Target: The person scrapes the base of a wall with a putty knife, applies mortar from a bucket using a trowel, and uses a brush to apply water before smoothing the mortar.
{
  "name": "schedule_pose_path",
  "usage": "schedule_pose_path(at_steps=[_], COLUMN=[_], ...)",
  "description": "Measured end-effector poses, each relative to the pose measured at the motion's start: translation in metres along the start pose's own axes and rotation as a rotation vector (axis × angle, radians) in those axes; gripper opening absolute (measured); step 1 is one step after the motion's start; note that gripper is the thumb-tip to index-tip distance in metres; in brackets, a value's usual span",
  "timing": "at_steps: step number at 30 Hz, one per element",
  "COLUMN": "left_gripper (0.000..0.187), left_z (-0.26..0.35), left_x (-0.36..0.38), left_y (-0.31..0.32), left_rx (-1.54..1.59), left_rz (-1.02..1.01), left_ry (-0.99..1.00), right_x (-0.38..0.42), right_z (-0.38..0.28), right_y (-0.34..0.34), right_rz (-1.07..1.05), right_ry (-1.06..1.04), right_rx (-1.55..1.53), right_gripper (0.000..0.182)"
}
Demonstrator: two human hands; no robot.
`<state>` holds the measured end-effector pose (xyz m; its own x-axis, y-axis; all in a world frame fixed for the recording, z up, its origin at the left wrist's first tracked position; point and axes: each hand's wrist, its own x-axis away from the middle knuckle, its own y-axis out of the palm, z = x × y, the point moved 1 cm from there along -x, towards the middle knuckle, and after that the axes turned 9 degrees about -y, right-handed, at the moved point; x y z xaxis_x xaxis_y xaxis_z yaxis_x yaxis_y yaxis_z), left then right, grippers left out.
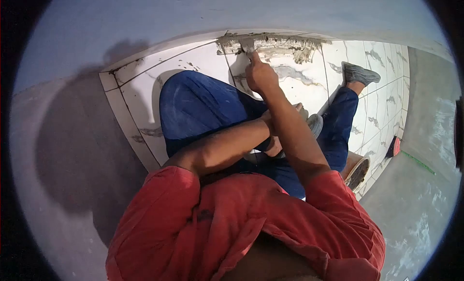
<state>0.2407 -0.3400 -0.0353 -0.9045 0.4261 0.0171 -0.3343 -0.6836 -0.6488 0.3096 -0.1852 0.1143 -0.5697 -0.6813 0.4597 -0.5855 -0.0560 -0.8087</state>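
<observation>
- person sits on the tiled floor (145, 95), legs in blue trousers stretched out, facing the base of the wall (193, 15).
- right hand (261, 75) is stretched forward to the strip of grey mortar (270, 44) packed along the joint where floor meets wall; the mortar lies rough and ridged there, between tile edge and wall.
- right-hand fingers are pressed together, curled, tips touching the mortar; whether they pinch a small tool i cannot tell.
- left hand (274, 146) is low near the lap, mostly hidden behind the right forearm; its fingers and what they hold cannot be told.
- judgement: the work in hand looks like packing or smoothing the joint. done well, it calls for even pressure, short strokes along the line, no smearing onto the marbled tile face.
- a round bucket (356, 171) stands just beside the right leg; a red object (396, 146) lies further off on the tiles.
</observation>
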Motion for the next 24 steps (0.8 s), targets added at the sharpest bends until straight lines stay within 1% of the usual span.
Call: schedule_pose_path(at_steps=[2, 3, 5, 6, 7, 8, 9, 11, 12, 13, 14, 15, 17, 18, 20, 21, 23, 24], left_gripper=[0.078, 0.078, 0.061, 0.061, 0.061, 0.061, 0.061, 0.062, 0.062, 0.062, 0.063, 0.063, 0.067, 0.067, 0.072, 0.072, 0.077, 0.077], left_z=[0.014, 0.017, 0.021, 0.023, 0.021, 0.02, 0.021, 0.019, 0.015, 0.014, 0.011, 0.012, 0.024, 0.023, 0.024, 0.026, 0.031, 0.025], left_x=[0.012, 0.012, 0.012, 0.013, 0.014, 0.017, 0.018, 0.012, 0.012, 0.018, 0.022, 0.025, 0.034, 0.037, 0.045, 0.047, 0.047, 0.045], left_y=[-0.045, -0.051, -0.061, -0.065, -0.069, -0.075, -0.074, -0.054, -0.045, -0.044, -0.044, -0.043, -0.062, -0.073, -0.091, -0.101, -0.119, -0.109], left_rx=[0.353, 0.358, 0.463, 0.467, 0.488, 0.504, 0.498, -0.196, -0.189, -0.314, -0.446, -0.448, -0.013, -0.021, 0.337, 0.336, 0.16, 0.033], left_rz=[0.156, 0.158, 0.261, 0.254, 0.183, 0.111, 0.107, 0.149, 0.152, 0.231, 0.311, 0.304, 0.233, 0.229, 0.152, 0.148, 0.083, 0.227], left_ry=[-0.152, -0.156, -0.094, -0.089, -0.112, -0.137, -0.136, -0.132, -0.139, -0.188, -0.23, -0.223, -0.229, -0.228, -0.185, -0.19, -0.352, -0.27], right_x=[0.006, 0.011, 0.013, 0.007, 0.003, 0.004, 0.011, 0.032, 0.041, 0.051, 0.056, 0.059, 0.055, 0.045, 0.033, 0.029, 0.023, 0.02], right_z=[0.003, 0.002, -0.009, -0.009, -0.01, -0.011, -0.01, -0.009, -0.011, -0.012, -0.013, -0.013, -0.014, -0.014, -0.014, -0.015, -0.019, -0.02], right_y=[-0.006, -0.01, -0.018, -0.017, -0.015, -0.012, -0.01, -0.01, -0.012, -0.008, -0.004, -0.001, 0.004, 0.006, 0.01, 0.011, 0.008, 0.006], right_rz=[-0.023, -0.044, -0.003, 0.008, 0.022, -0.045, -0.04, 0.02, -0.017, -0.024, -0.073, -0.12, -0.103, -0.091, -0.085, -0.064, -0.042, -0.05], right_ry=[-0.032, -0.053, -0.004, -0.039, -0.079, -0.081, -0.08, -0.119, -0.077, -0.072, -0.025, 0.025, 0.033, 0.026, 0.015, -0.015, -0.043, -0.021], right_rx=[0.03, 0.053, 0.013, 0.033, 0.052, 0.101, 0.097, 0.007, -0.001, -0.004, 0.035, 0.071, 0.06, 0.049, 0.029, 0.033, 0.039, 0.026], right_gripper=[0.04, 0.04, 0.039, 0.039, 0.039, 0.038, 0.038, 0.038, 0.038, 0.038, 0.038, 0.039, 0.038, 0.037, 0.037, 0.036, 0.036, 0.036])
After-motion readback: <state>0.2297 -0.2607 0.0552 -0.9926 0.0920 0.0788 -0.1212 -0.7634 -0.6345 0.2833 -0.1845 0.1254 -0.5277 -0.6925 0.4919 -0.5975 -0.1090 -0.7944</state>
